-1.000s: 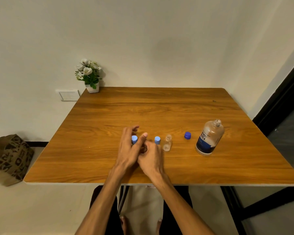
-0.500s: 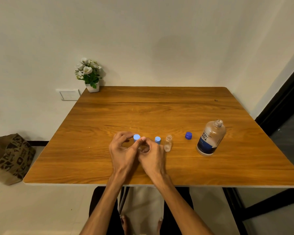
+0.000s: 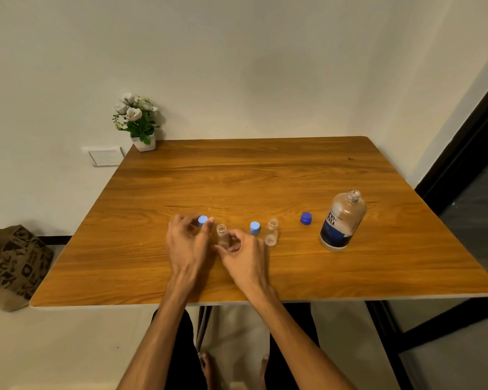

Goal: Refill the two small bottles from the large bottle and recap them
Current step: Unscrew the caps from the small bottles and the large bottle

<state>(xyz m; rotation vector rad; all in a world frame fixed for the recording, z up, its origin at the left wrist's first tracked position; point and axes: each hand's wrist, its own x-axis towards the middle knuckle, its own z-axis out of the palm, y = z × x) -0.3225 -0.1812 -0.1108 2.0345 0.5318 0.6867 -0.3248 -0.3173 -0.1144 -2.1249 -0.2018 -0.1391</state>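
On the wooden table [image 3: 265, 170] two small clear glass bottles stand open. My right hand [image 3: 245, 257] pinches the lower part of the left small bottle [image 3: 222, 233]. My left hand [image 3: 188, 243] holds a light blue cap [image 3: 203, 220] in its fingertips, just left of that bottle's mouth. The second small bottle [image 3: 272, 232] stands uncapped to the right, with another light blue cap [image 3: 255, 228] on the table beside it. The large clear bottle [image 3: 343, 220] with a dark blue label stands open at the right. Its dark blue cap [image 3: 306, 218] lies to its left.
A small white pot of white flowers [image 3: 139, 122] sits at the table's far left corner against the wall. A brown patterned bag [image 3: 14, 266] lies on the floor to the left. A dark door frame [image 3: 462, 142] runs along the right.
My left hand has lifted the light blue cap off the left small bottle and shifted it left, so the bottle's open mouth now shows. My right hand still holds that bottle.
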